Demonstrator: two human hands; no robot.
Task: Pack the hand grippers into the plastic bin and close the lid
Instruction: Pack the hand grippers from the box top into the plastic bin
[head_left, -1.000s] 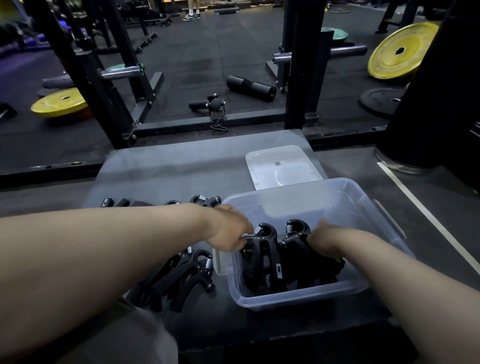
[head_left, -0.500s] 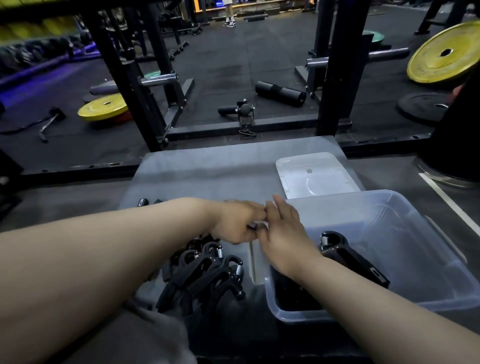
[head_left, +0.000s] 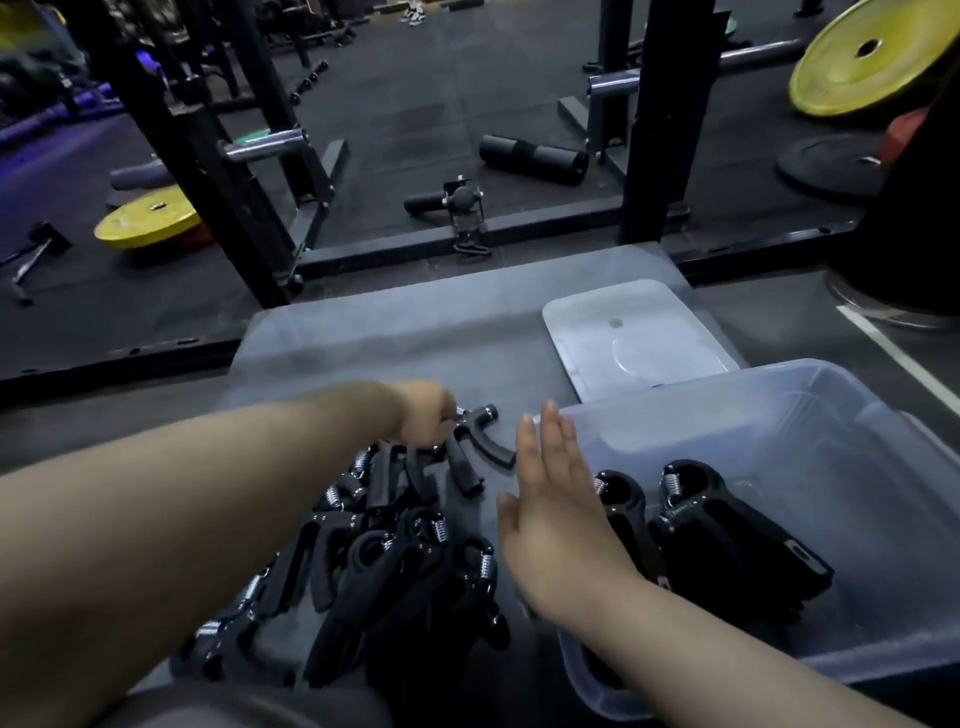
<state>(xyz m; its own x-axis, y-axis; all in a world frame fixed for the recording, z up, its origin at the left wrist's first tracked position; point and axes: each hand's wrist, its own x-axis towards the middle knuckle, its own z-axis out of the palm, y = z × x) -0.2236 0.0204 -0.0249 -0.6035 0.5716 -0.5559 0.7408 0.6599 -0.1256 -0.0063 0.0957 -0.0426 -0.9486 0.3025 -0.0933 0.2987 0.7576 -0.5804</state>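
A clear plastic bin stands on the grey mat at the right, with a few black hand grippers lying in its near left part. A pile of black hand grippers with steel springs lies on the mat left of the bin. My left hand is closed on one hand gripper at the far end of the pile. My right hand hovers flat with fingers apart over the bin's left wall, holding nothing. The white lid lies flat behind the bin.
The grey mat lies on a dark gym floor. Black rack uprights and a base bar stand just beyond it. Yellow weight plates, a black foam roller and a small black attachment lie further back.
The view has shifted left. My left hand left the bin's rim and took hold of a gripper from the pile. My right hand came out of the bin and opened beside its left wall.
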